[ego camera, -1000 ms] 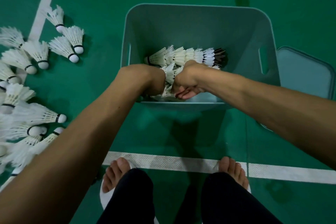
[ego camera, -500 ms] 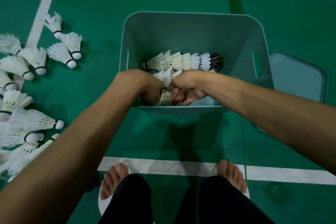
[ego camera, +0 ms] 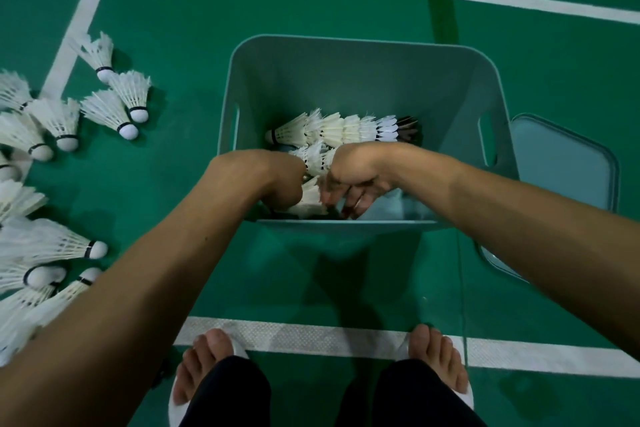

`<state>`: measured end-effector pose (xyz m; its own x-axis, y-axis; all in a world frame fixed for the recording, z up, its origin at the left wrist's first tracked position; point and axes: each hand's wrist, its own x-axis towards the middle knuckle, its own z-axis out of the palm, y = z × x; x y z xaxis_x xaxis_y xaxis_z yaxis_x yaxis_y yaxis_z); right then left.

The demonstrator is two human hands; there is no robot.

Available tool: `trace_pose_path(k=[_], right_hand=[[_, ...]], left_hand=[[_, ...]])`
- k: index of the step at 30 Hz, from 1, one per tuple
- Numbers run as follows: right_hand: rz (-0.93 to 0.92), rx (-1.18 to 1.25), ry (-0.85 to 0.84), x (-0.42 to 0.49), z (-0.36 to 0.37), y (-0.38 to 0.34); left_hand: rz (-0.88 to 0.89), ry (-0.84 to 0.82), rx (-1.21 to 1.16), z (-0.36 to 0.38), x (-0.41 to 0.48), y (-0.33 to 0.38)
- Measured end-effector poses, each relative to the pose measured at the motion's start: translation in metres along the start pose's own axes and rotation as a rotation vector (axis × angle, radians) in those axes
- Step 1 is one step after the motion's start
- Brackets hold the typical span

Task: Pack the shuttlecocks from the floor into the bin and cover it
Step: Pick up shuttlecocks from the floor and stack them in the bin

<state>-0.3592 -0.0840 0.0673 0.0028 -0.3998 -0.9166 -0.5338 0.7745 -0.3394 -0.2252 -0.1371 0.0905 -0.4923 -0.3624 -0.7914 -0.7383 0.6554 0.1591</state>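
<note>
Inside the bin [ego camera: 346, 55], my right hand [ego camera: 349, 180] has just loosened, fingers [ego camera: 362, 199] splayed off the shuttlecocks [ego camera: 311, 198] (batch delivered, I judge); my left hand [ego camera: 284, 184] hides its grip. More wait left of the bin, lid [ego camera: 568, 166] right.

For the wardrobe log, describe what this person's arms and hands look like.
The left forearm and right forearm are bare to the frame's edge: no sleeves, watch or bands in view. The left hand and right hand wear no gloves; rings cannot be made out.
</note>
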Motion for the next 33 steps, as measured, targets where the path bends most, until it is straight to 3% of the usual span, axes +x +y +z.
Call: trace_pose_path(k=[7,12,14,16,18,22,27,33], right_hand=[[-0.103,-0.375,0.459,-0.054,-0.024,0.008],[-0.433,-0.303,0.793,-0.095,-0.001,-0.017],[-0.588,-0.237,0.877,-0.108,0.022,-0.035],[-0.706,-0.171,0.909,-0.114,0.044,-0.053],[-0.787,-0.12,0.896,-0.112,0.064,-0.068],[-0.867,-0.19,0.878,-0.098,0.085,-0.097],[-0.787,-0.456,0.764,-0.063,0.084,-0.158],[-0.511,-0.847,0.509,0.023,0.073,-0.253]], left_hand=[[0.073,0.392,-0.18,-0.004,-0.038,0.0],[0.239,0.973,-0.337,-0.001,-0.088,-0.014],[0.193,1.206,-0.436,0.012,-0.101,-0.028],[0.036,1.343,-0.616,0.029,-0.104,-0.047],[-0.192,1.329,-0.774,0.049,-0.095,-0.069],[-0.549,1.088,-0.952,0.091,-0.075,-0.109],[-0.776,0.858,-0.9,0.108,-0.06,-0.164],[-0.803,0.964,-0.721,0.103,-0.045,-0.242]])
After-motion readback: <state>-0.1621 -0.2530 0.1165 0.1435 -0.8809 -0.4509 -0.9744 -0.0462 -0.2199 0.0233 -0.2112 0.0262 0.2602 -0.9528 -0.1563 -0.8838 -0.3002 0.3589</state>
